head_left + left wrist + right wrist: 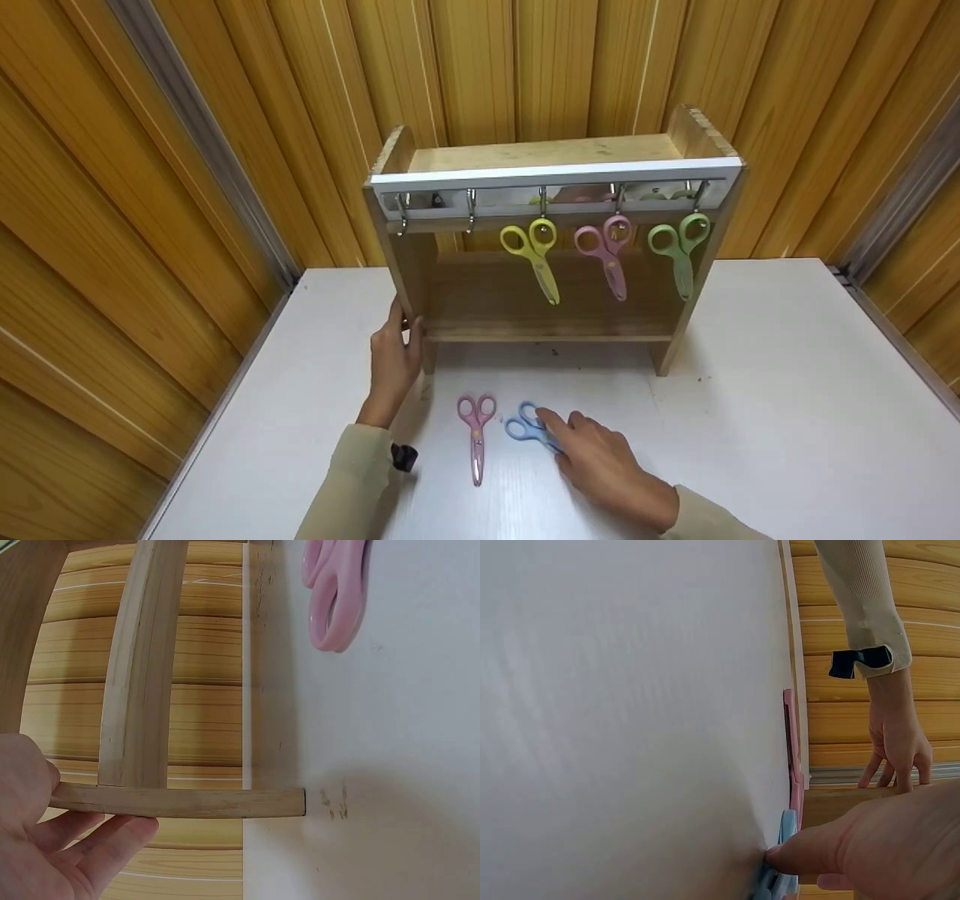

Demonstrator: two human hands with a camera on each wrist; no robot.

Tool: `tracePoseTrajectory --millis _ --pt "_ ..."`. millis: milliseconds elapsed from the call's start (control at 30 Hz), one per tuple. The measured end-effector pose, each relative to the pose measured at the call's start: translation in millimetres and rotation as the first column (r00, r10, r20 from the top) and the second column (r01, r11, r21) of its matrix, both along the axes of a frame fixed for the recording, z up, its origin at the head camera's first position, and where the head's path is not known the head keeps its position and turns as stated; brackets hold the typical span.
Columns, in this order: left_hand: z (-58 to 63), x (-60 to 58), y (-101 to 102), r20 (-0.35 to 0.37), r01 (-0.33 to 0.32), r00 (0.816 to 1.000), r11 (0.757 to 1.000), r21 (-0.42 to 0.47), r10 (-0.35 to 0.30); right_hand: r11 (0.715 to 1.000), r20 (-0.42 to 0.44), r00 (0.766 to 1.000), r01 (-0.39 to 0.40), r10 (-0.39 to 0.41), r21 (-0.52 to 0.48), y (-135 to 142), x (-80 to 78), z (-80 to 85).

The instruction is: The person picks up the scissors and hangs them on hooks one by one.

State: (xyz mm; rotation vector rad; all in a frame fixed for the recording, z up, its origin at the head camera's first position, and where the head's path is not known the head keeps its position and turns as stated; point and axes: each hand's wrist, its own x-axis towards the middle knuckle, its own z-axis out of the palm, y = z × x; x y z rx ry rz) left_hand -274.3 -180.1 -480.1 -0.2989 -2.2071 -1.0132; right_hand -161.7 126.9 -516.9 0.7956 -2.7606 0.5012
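Note:
A wooden rack point(555, 154) with a row of metal hooks stands at the back of the white table point(787, 375). My left hand point(395, 352) grips the rack's left side panel point(142, 660) low down, thumb on one side and fingers on the other. My right hand point(589, 454) lies over the blue scissors point(521, 429) on the table, and a fingertip point(780, 856) presses at their edge point(785, 840). Pink scissors point(477, 439) lie flat just left of the blue pair, untouched. Most of the blue blades are hidden under my hand.
Yellow scissors point(536, 255), pink scissors point(609, 251) and green scissors point(679, 251) hang from the three right-hand hooks. The two left hooks point(436, 210) hang bare. Wood-panelled walls close in the table at the back and both sides.

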Motion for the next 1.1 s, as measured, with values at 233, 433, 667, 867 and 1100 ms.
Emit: tracePoseTrajectory --millis 233,433,667,867,1100 --pt "1.5 1.6 1.0 0.038 0.003 0.999 1.000 0.012 -0.003 0.999 -0.013 0.999 0.033 -0.033 -0.007 1.8 -3.2 6.5" --pt "1.9 2.0 0.8 0.045 0.003 0.999 1.000 0.013 -0.004 0.999 0.079 0.996 0.029 -0.028 -0.014 4.0 -5.4 13.7" --pt "2.0 2.2 0.2 0.015 -0.010 1.000 1.000 -0.014 0.010 0.999 0.138 0.990 0.034 -0.030 -0.030 3.8 -9.6 19.3" --pt "0.3 1.6 0.0 0.025 -0.011 1.000 1.000 -0.017 0.012 0.998 0.193 0.980 0.051 -0.041 -0.046 5.3 -12.9 19.8" --pt "0.8 1.5 0.3 0.046 -0.014 0.999 1.000 -0.002 0.014 0.997 0.204 0.978 0.057 -0.046 -0.048 6.2 -14.4 19.1"
